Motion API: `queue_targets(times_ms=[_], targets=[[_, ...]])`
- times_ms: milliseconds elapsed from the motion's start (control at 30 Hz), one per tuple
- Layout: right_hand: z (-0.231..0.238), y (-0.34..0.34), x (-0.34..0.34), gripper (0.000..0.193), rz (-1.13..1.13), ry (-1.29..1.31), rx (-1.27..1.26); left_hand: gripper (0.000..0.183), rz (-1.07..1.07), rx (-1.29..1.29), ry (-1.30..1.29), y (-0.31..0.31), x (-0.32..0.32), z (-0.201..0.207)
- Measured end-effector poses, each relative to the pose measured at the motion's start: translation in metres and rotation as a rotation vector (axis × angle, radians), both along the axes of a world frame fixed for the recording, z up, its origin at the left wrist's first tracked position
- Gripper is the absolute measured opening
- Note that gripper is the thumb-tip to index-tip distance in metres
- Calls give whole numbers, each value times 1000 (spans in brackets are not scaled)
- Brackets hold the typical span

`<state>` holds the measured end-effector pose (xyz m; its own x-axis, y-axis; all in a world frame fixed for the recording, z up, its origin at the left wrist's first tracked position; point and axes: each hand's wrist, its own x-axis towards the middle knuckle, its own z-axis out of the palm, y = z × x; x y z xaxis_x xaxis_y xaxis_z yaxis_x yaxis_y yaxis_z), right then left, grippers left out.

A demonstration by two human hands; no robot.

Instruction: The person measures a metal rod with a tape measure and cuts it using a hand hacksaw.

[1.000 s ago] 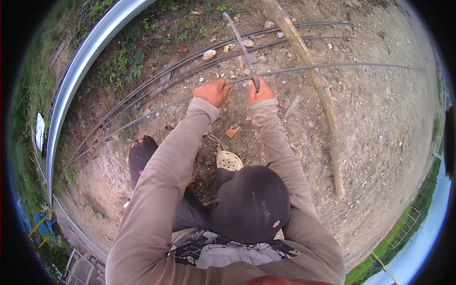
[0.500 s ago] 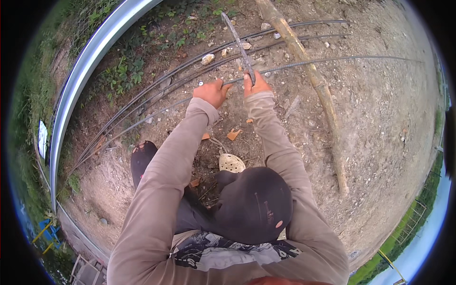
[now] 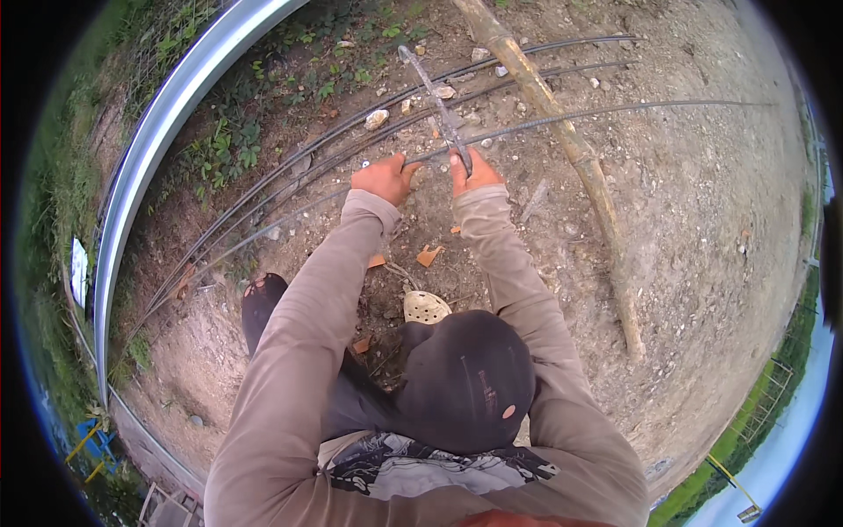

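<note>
My left hand is closed around a long ribbed steel rebar, gripping it just left of my right hand. In my right hand is the near end of a narrow grey hacksaw, seen almost edge-on, so its blade is hard to make out. The saw points away from me and crosses over the rebar close to the right fingers. Both arms reach forward past my bent knee. A pale clog with holes shows on my foot below the hands.
Beyond the held bar, more rebars lie on the dirt. A bamboo pole runs under them on the right. A shiny metal channel curves along the left. Stones, orange shards and low plants are scattered about.
My right hand has drawn the hacksaw slightly toward me across the rebar. The left hand keeps its grip on the bar. The whole view has shifted a little.
</note>
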<state>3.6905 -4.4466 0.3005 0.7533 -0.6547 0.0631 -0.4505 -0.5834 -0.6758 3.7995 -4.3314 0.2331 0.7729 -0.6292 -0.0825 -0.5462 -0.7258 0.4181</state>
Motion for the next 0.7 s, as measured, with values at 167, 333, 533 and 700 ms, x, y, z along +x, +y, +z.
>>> queue_targets(times_ms=[167,333,533,700], targets=[[20,48,-148,21,-63,136,331,40,-46,97,76,17,5,0],[37,45,-137,20,-65,173,293,39,32,47,25,8,-7,8],[19,18,-12,25,16,90,194,41,-80,48,65,9,10,4],[28,42,-191,23,10,127,304,42,-81,186,134,8,0,13]])
